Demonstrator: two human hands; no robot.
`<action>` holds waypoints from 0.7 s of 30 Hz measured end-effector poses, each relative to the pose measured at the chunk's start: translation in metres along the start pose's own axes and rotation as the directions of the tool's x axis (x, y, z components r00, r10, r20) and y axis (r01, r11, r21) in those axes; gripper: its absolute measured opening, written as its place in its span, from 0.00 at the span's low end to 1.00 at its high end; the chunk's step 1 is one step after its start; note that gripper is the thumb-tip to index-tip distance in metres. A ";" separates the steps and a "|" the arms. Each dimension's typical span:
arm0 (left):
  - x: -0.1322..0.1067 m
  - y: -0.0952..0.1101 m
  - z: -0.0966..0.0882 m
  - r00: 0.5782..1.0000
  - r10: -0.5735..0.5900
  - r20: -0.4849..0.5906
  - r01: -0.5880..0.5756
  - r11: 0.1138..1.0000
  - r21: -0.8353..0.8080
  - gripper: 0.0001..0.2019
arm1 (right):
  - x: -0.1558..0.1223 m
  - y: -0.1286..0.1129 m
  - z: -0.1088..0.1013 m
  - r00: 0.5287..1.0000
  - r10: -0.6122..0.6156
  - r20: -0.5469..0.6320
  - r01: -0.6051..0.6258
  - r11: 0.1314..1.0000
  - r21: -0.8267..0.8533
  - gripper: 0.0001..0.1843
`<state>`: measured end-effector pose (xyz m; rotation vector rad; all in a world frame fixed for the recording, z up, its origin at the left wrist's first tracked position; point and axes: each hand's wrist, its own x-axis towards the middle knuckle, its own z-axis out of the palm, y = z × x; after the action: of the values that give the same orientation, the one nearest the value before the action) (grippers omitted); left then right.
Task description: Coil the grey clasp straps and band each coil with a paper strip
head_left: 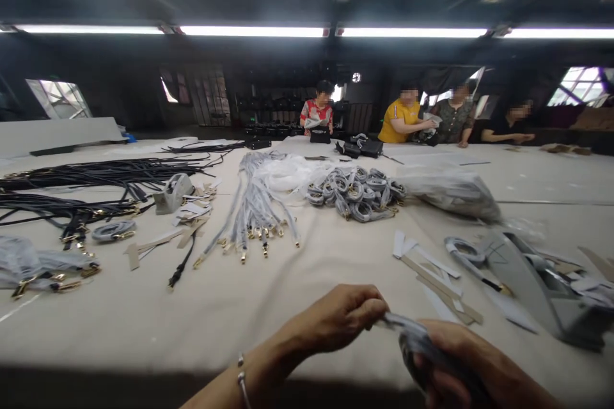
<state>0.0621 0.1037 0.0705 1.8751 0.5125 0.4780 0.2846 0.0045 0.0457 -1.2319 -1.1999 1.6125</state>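
A dark strap in greyish clear wrapping (416, 339) is partly coiled between my hands, low in the view over the table's front edge. My left hand (341, 314) has thumb and fingers pinched on one end of the strap. Around the coil my right hand (463, 358) is closed, blurred and partly cut off by the bottom edge. Right of my hands stands a grey tape dispenser (532, 287), with one coiled wrapped strap (465, 249) beside it. Strips of card and paper (434, 275) lie just beyond my right hand.
Ahead lie a heap of coiled straps (357, 192), loose wrapped straps with gold clasps (259, 204) and a plastic bag (448, 188). Black straps (96, 176) and another tape dispenser (173, 193) are to the left. Several people work across the table (201, 326).
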 end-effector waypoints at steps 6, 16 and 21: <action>-0.015 -0.021 0.009 0.984 -0.178 -0.005 0.153 0.857 -0.492 0.15 | 0.018 0.000 0.019 0.999 -0.006 0.033 -0.009 0.898 0.440 0.27; -0.018 -0.050 0.034 0.979 -0.166 -0.119 -0.008 0.555 -0.832 0.24 | 0.049 0.005 0.040 0.997 0.029 0.077 -0.074 0.728 0.682 0.30; -0.020 -0.057 0.029 0.974 -0.169 -0.151 -0.036 0.542 -0.840 0.23 | 0.060 0.007 0.044 0.991 -0.005 0.137 -0.096 0.691 0.716 0.30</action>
<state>0.0543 0.0885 0.0056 0.8486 0.3819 0.7258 0.2268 0.0485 0.0282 -0.6406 -0.4759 1.9513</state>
